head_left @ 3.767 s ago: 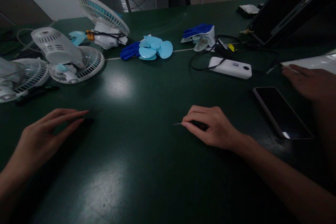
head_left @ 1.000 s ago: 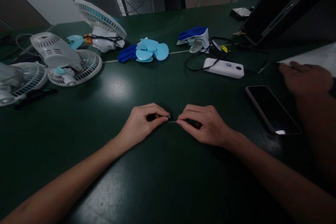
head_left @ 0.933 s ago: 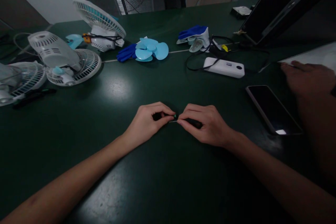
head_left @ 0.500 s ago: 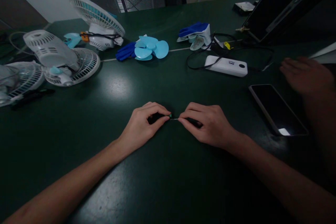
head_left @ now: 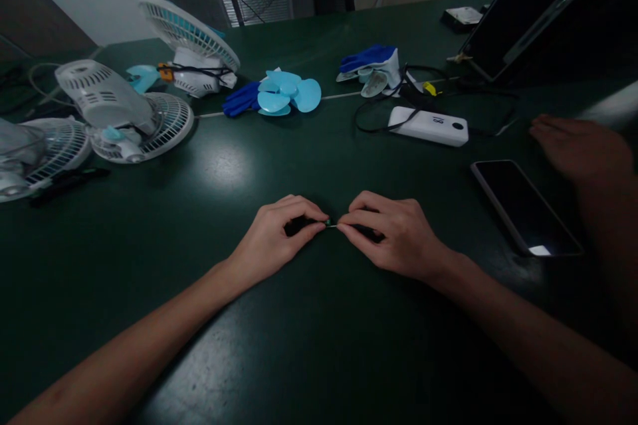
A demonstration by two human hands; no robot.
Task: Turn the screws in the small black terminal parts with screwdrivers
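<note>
Head view: over the dark green, smooth-topped table (head_left: 279,352), well in from its far edge, the person's left hand (head_left: 282,229) has thumb and forefinger pinched nearly together on a tiny green piece (head_left: 328,221), most of it hidden. Just beside it, the right hand (head_left: 391,229) has its thumb and fingertips closed on a thin silvery rod (head_left: 331,226) pointing at the left fingertips (whether its tip meets the green piece is too small to tell). With so little showing past the fingers, poor aim could make the rod skid into the left thumb, and too loose a pinch could drop the green piece onto a similarly dark surface. Toward the table's right edge, a flat, black-screened phone (head_left: 526,208) lies near the right forearm, where a sideways sweep might knock it. Beyond it is another person's hand (head_left: 583,143); a jolt to the table from there could spoil the alignment.
</note>
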